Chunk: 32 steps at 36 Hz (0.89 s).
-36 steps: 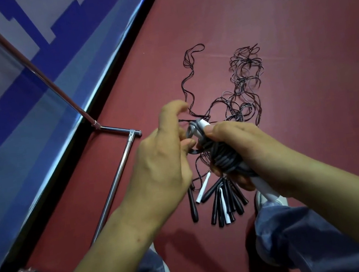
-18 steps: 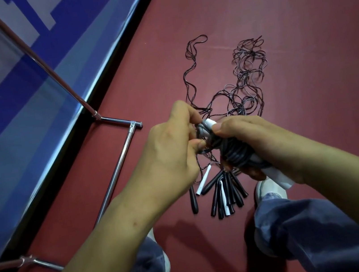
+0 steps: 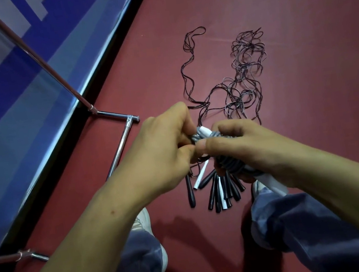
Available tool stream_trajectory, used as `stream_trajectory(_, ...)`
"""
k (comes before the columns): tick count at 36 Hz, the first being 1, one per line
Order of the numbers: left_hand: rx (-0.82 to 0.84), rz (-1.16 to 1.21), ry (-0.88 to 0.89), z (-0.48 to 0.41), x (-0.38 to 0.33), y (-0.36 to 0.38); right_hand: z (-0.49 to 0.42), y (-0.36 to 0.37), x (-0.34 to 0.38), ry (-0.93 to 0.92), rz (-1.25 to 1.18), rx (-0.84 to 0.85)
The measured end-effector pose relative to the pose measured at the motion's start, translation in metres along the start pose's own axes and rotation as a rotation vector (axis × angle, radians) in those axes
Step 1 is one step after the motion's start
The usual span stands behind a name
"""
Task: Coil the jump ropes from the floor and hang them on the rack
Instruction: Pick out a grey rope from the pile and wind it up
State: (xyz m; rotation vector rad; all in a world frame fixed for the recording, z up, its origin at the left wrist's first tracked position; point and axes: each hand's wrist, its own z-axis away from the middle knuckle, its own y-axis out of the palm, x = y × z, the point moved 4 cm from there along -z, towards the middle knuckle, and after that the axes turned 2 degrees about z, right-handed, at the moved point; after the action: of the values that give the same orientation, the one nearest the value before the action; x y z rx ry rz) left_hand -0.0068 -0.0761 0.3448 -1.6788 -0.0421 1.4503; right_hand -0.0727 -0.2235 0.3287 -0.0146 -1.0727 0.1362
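Observation:
My right hand (image 3: 246, 146) grips a jump rope bundle (image 3: 227, 163): grey cord wound tightly around white handles, one white handle tip (image 3: 204, 131) poking out at the top. My left hand (image 3: 164, 152) pinches the cord at that top end, thumb against my right thumb. Below my hands, on the red floor, lie several black and white jump rope handles (image 3: 217, 188) fanned out side by side. Their thin dark cords (image 3: 242, 81) trail away in a loose tangle, one long loop (image 3: 190, 63) stretching farther out. The chrome rack (image 3: 119, 145) stands at the left.
The rack's upright pole (image 3: 26, 49) slants across a blue and white wall banner (image 3: 2, 93); a second rack foot (image 3: 35, 256) shows at the lower left. My white shoes (image 3: 145, 221) and blue trouser legs (image 3: 306, 228) stand either side of the handles.
My left hand has closed in on the bundle's top end, its thumb dropping from raised to pressed against the cord. The view has shifted slightly; the ropes on the floor have not moved.

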Motion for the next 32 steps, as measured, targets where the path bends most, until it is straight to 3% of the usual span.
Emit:
stream_trajectory(21, 0.180, 0.198, -0.114, 0.007, -0.004, 0.005, 0.001, 0.007, -0.004, -0.002, -0.028, 0.000)
stream_trajectory(32, -0.061, 0.228, 0.019, 0.012, -0.014, 0.003, 0.002, 0.000, 0.006, -0.035, -0.103, -0.007)
